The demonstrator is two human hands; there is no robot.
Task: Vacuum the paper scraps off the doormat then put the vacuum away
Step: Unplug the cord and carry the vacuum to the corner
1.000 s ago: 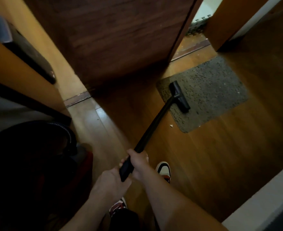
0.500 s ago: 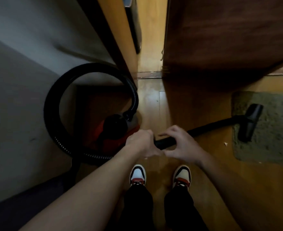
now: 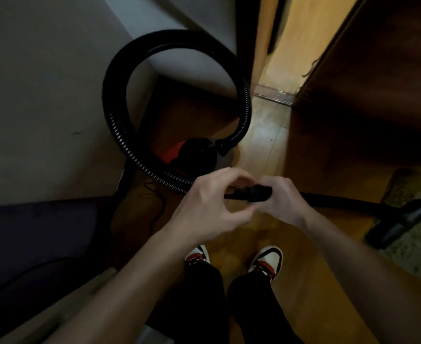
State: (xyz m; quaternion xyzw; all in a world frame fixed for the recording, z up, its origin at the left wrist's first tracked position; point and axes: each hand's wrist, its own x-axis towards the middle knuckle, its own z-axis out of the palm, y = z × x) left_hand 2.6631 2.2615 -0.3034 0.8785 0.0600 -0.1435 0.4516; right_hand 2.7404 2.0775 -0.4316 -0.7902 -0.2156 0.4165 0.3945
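A red and black vacuum body [image 3: 192,152] stands on the wooden floor by the wall, its ribbed black hose [image 3: 120,125] looping up and round to my hands. My left hand [image 3: 209,207] grips the hose end, and my right hand [image 3: 281,202] grips the black wand's [image 3: 333,201] cuff beside it. The two hands touch at the joint. The wand runs right to the black floor nozzle [image 3: 400,223], which rests on the edge of the speckled grey doormat [image 3: 417,247]. No paper scraps are plainly visible.
A dark wooden door [image 3: 368,83] stands at the upper right, with a narrow gap and threshold [image 3: 274,95] to its left. A grey wall [image 3: 43,95] fills the left. A thin black cord [image 3: 155,199] lies on the floor. My two shoes [image 3: 234,259] are below.
My view has swung left from the doormat to the vacuum body. Both hands have come together at the joint of hose and wand, and the nozzle now lies at the mat's edge.
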